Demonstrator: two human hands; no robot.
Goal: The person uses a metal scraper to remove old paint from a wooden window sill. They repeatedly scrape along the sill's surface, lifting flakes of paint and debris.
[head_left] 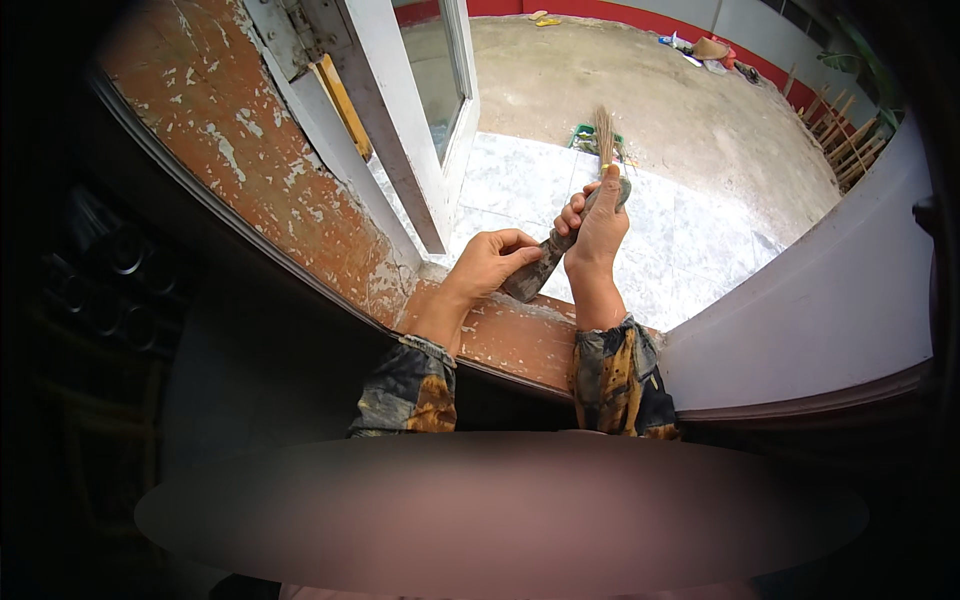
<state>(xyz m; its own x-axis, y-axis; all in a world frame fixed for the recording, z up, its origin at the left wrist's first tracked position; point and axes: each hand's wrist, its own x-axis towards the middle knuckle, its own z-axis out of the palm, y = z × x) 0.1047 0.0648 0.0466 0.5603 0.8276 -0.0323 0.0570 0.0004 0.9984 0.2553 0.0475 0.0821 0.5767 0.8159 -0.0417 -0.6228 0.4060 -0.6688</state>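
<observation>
My right hand point(597, 232) is closed, thumb pointing up, around a long, dark grey mottled thing point(533, 277). Its kind is unclear; it could be a shoe or folded cloth. Just past the thumb tip rises a bundle of thin straw-coloured bristles point(604, 135) with a yellow band at its base, like a small brush; my fingers hide how it is held. From the left, my left hand point(488, 264) pinches the upper edge of the mottled thing near its lower end. Both wrists wear patterned elastic-cuffed sleeves.
Below my hands runs an orange, paint-chipped sill point(520, 340). A white door frame point(400, 120) stands at left, a pale panel point(810, 300) at right. Beyond lie white tiles point(690, 235) and a concrete yard point(720, 130). A green basket point(582, 137) sits behind the bristles; bundled sticks point(845, 140) lean far right.
</observation>
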